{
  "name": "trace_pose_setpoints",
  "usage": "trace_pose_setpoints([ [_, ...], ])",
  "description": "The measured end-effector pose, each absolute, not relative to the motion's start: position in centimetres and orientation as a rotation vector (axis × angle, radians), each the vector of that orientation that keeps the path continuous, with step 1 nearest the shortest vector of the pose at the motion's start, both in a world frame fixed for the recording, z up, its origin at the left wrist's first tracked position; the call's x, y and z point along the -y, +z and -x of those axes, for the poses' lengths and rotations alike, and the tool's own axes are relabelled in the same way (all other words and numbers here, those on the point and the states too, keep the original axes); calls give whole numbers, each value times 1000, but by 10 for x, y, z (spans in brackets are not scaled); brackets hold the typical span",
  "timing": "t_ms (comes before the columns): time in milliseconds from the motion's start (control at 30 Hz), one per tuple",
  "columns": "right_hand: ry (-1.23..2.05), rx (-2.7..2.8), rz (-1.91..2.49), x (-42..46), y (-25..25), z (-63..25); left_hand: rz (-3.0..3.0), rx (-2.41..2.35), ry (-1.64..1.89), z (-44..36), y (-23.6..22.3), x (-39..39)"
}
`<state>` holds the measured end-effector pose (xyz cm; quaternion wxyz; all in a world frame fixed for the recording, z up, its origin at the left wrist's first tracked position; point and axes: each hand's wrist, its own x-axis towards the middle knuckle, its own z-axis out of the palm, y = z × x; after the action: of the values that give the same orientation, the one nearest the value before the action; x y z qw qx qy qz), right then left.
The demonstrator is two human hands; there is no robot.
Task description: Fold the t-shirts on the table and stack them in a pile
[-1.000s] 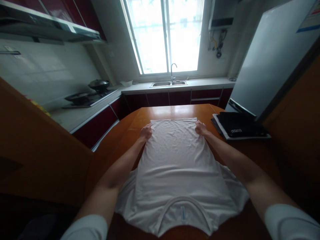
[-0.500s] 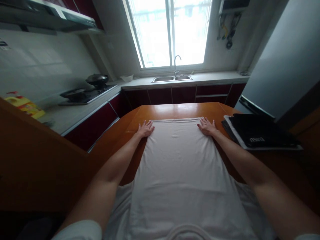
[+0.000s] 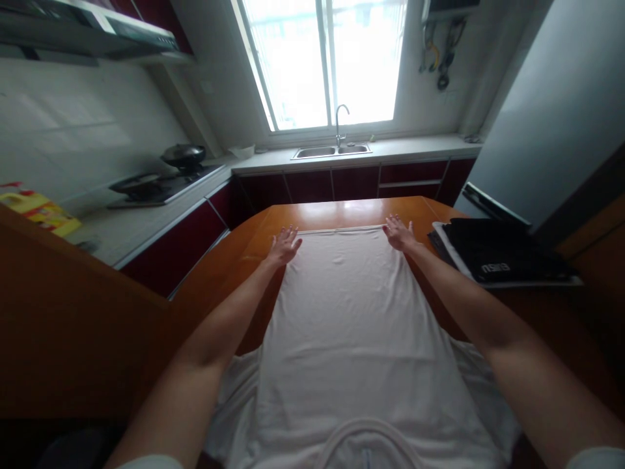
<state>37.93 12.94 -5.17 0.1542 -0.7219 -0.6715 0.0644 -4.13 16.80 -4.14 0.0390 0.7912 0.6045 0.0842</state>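
Note:
A white T-shirt lies spread flat on a wooden table, its collar nearest me and its hem at the far end. My left hand hovers at the hem's far left corner, fingers spread and holding nothing. At the far right corner, my right hand is likewise open, fingers stretched out just above the cloth.
A stack of folded dark clothes on a light board lies on the table's right side. Beyond are a counter with a sink and tap, a stove with a pan, a yellow pack at left, and a fridge at right.
Both hands gripped the hem corners a second ago, then pressed flat on the shirt, and now have lifted slightly with fingers spread. The shirt lies smoother.

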Motion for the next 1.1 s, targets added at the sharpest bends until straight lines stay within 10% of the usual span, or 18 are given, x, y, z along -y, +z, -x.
trace_pose_setpoints([
  [533, 461, 2449, 1382, 212, -58, -288, -2784, -866, 113, 22, -43, 162],
  [1100, 150, 1897, 1660, 243, -59, -341, -2831, -960, 201, 17, -36, 190],
])
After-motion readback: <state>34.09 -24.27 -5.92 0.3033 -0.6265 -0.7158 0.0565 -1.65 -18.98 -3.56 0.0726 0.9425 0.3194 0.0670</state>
